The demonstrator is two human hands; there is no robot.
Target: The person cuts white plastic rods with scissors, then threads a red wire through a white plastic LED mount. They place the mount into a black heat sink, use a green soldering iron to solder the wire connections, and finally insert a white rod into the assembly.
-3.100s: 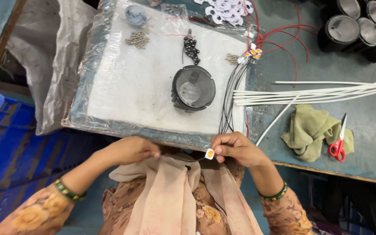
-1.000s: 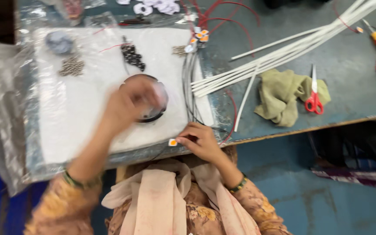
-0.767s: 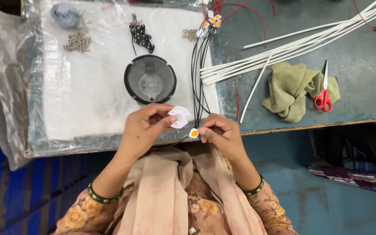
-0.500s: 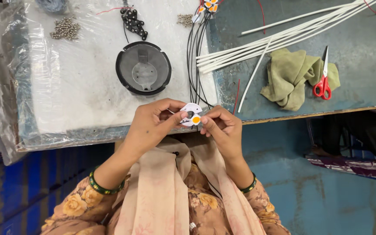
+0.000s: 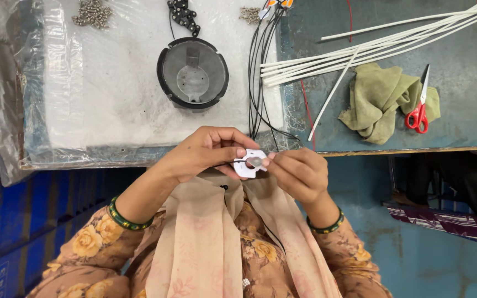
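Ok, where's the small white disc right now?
Head view, lower centre: the white disc is pinched between the left hand and right hand, just below the table edge.

One view only, worn on your head. It looks almost straight down over your chest and lap, close in. Your left hand and right hand sit mid-frame; the bench fills the upper half, its near edge crossing just above them.
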